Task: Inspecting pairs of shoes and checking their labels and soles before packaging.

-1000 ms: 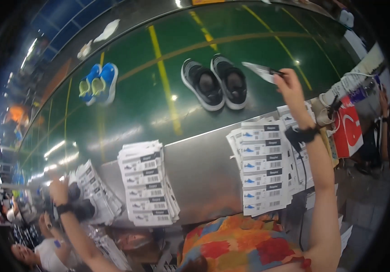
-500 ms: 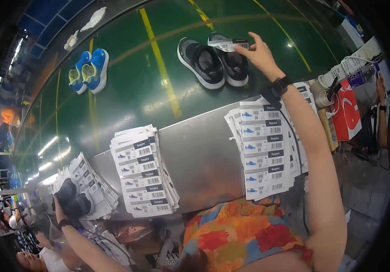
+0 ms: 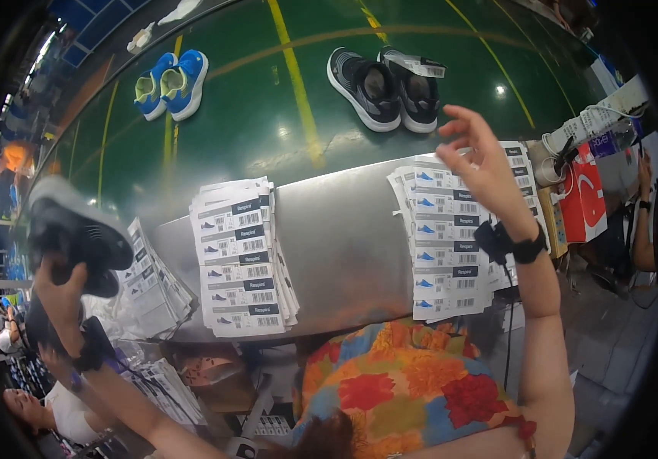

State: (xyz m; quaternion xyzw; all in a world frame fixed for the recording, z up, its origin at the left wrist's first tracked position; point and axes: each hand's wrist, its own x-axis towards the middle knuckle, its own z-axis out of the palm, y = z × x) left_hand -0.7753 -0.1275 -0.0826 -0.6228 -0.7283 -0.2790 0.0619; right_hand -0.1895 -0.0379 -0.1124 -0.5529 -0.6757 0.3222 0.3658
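Note:
On the left, my left hand (image 3: pixel 61 294) is closed round a pair of dark sneakers with pale soles (image 3: pixel 80 237), lifted and a little blurred. My right hand (image 3: pixel 482 164) is in the air over a stack of label sheets with blue shoe pictures (image 3: pixel 447 252). Its fingers are apart and nothing is in them. Just beyond it, a pair of black sneakers with white soles (image 3: pixel 367 88) stands on the green belt (image 3: pixel 245 115). A white and black label (image 3: pixel 414 63) lies across the top of the right shoe of that pair.
Blue sneakers (image 3: pixel 183 84) stand farther left on the belt. Along the metal ledge (image 3: pixel 336 245) lie another label stack (image 3: pixel 241 260) and tilted sheets (image 3: pixel 149 283). At right are a red box (image 3: pixel 585 199) and white cables (image 3: pixel 554 153). Another person (image 3: pixel 69 413) is at lower left.
My right hand has let go of the label on the black shoe and drawn back toward me. My left hand has raised the dark sneakers off the tilted sheets.

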